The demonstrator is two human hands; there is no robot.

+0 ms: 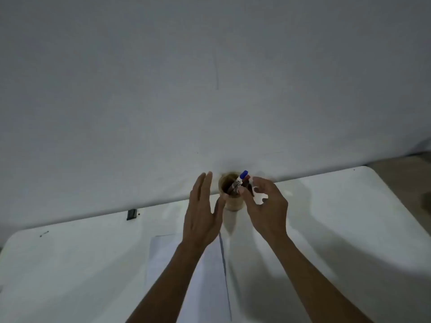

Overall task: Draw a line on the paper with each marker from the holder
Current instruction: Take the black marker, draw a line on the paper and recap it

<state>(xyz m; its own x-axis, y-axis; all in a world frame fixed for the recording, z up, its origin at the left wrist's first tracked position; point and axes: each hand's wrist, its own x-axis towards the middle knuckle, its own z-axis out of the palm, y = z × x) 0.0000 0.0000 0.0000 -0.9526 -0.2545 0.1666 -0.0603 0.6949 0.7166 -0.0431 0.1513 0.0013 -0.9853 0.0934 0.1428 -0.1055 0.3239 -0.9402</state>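
Note:
A brown cylindrical holder stands near the table's far edge. A blue-capped marker, a red-capped marker and darker markers lean in it. My left hand is flat with straight fingers, its thumb against the holder's left side. My right hand curls at the holder's right rim, thumb and forefinger on either side of a dark marker; blur hides whether they grip it. A white paper lies under my forearms, with a blue line running down it.
The white table ends at a white wall just behind the holder. A small black object sits at the table's far edge on the left. The table's right corner borders the floor.

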